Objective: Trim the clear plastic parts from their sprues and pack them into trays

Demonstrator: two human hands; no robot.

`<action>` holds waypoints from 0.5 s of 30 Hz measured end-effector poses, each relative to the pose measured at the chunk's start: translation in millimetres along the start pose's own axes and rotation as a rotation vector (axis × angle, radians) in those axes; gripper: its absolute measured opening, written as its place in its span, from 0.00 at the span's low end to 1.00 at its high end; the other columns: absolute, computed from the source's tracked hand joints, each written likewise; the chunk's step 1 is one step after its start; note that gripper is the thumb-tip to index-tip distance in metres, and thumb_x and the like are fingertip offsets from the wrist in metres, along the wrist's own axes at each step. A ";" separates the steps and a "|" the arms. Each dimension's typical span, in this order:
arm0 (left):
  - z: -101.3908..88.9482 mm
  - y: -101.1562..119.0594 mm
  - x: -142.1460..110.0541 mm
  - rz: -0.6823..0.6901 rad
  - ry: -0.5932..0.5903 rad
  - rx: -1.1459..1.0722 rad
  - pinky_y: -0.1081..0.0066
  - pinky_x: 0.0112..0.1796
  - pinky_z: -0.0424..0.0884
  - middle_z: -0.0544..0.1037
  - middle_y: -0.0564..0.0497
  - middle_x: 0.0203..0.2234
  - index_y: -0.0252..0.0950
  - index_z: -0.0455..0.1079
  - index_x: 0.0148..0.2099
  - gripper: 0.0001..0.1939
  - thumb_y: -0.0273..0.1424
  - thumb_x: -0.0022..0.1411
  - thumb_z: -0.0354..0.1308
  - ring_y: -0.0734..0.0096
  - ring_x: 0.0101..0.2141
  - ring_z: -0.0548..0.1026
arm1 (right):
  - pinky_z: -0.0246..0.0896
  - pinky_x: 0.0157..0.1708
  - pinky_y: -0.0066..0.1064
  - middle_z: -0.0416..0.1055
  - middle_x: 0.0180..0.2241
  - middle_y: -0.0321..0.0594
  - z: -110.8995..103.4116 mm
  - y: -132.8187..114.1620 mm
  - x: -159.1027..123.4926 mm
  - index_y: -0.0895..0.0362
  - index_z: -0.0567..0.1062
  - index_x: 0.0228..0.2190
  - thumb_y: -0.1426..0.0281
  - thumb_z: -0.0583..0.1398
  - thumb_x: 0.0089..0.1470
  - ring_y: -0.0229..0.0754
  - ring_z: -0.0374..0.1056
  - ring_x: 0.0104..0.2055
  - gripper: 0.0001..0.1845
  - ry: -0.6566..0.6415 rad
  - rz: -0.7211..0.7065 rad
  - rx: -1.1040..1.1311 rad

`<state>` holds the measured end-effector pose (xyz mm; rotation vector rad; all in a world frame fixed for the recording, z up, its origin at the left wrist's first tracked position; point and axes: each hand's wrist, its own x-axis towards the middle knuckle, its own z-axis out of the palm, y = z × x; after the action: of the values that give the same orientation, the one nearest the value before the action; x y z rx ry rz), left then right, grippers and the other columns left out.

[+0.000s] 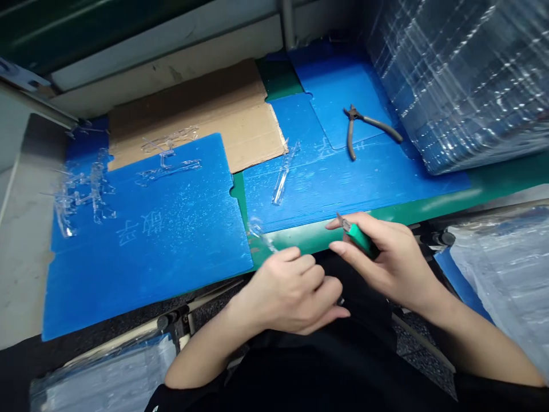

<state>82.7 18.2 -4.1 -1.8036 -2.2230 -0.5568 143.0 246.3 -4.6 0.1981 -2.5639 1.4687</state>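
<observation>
My left hand (300, 292) is closed in front of the table edge, knuckles up. A clear plastic piece (262, 233), blurred at its tip, sticks out past its fingers, which hide the rest. My right hand (397, 260) grips a green-handled utility knife (361, 239), its short blade pointing up and left, apart from the plastic piece. Beyond the hands, a thin clear plastic part (282, 180) lies on a blue sheet (326, 186). Diagonal cutters (352, 117) rest farther back with their handles spread.
Several clear plastic sprues (86, 194) lie on the left blue sheet (193, 240). Behind it is a brown cardboard sheet (231, 109). A tall stack wrapped in clear film (467, 86) stands at the back right. Film-covered bundles (506, 286) sit below table height on both sides.
</observation>
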 end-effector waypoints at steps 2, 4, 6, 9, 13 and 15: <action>15.0 9.1 11.2 0.110 -0.051 -0.020 0.61 0.31 0.60 0.73 0.50 0.23 0.37 0.72 0.33 0.21 0.45 0.75 0.55 0.63 0.26 0.70 | 0.74 0.41 0.36 0.85 0.44 0.39 5.1 -4.0 0.1 0.48 0.82 0.51 0.65 0.67 0.69 0.48 0.82 0.41 0.10 0.008 0.037 0.071; 30.4 21.8 19.7 0.218 -0.140 -0.051 0.58 0.33 0.65 0.78 0.45 0.26 0.35 0.76 0.35 0.18 0.42 0.71 0.55 0.58 0.28 0.74 | 0.74 0.49 0.37 0.85 0.48 0.40 13.2 -6.7 -2.8 0.48 0.83 0.51 0.67 0.68 0.68 0.50 0.82 0.48 0.12 -0.014 0.073 0.130; 43.2 37.4 25.0 0.324 -0.245 -0.087 0.55 0.30 0.64 0.78 0.43 0.24 0.35 0.77 0.32 0.16 0.39 0.66 0.56 0.55 0.26 0.74 | 0.72 0.54 0.38 0.85 0.50 0.40 19.7 -5.4 -9.4 0.49 0.83 0.50 0.69 0.68 0.67 0.50 0.81 0.51 0.11 -0.031 0.111 0.139; 60.9 57.3 31.8 0.453 -0.305 -0.140 0.54 0.25 0.60 0.73 0.44 0.18 0.40 0.73 0.25 0.13 0.38 0.60 0.57 0.56 0.20 0.70 | 0.68 0.48 0.33 0.84 0.43 0.41 15.4 7.1 -26.9 0.54 0.82 0.43 0.67 0.68 0.69 0.46 0.79 0.45 0.04 -0.061 0.172 0.052; 89.6 82.7 56.4 0.624 -0.311 -0.219 0.54 0.28 0.66 0.71 0.46 0.18 0.41 0.71 0.23 0.12 0.35 0.58 0.57 0.56 0.22 0.71 | 0.61 0.39 0.27 0.73 0.28 0.32 -16.3 23.9 -69.7 0.56 0.76 0.33 0.60 0.66 0.71 0.38 0.71 0.33 0.16 -0.076 0.303 0.000; 99.4 100.4 71.4 0.705 -0.283 -0.216 0.54 0.35 0.72 0.77 0.45 0.23 0.39 0.75 0.28 0.11 0.32 0.63 0.56 0.54 0.28 0.77 | 0.60 0.38 0.25 0.69 0.26 0.28 -38.7 25.4 -98.7 0.55 0.75 0.32 0.60 0.67 0.70 0.35 0.68 0.31 0.16 0.013 0.381 0.012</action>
<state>171.0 141.3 -50.1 -2.7190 -1.5188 -0.4136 237.5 295.0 -28.5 -0.3163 -2.6882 1.5940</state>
